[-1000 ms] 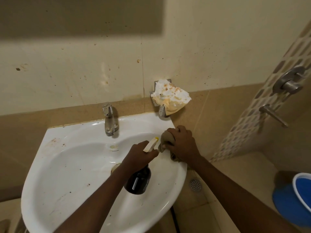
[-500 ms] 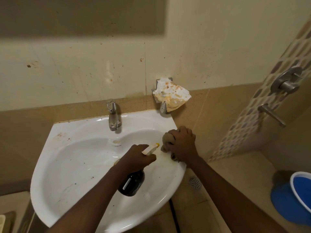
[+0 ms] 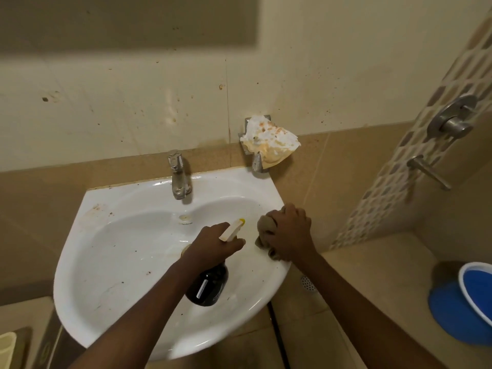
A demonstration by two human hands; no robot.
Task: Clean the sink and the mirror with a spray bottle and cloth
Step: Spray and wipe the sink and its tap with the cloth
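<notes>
right hand (image 3: 290, 233) clamps cloth (image 3: 267, 227) on sink (image 3: 111, 262) rim | left hand (image 3: 215, 245), beside it, grips spray bottle (image 3: 209, 284) | risk: 1 careless squeeze mists the knuckles

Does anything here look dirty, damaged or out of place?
Yes. The soap dish on the wall above the sink holds a crumpled, orange-stained white tissue rather than visible soap. Brown specks dot the basin.

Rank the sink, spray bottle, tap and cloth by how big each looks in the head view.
1. sink, by far the largest.
2. spray bottle, partly hidden by the left hand.
3. tap.
4. cloth, mostly bunched under the right hand, so its true size is unsure.
</notes>
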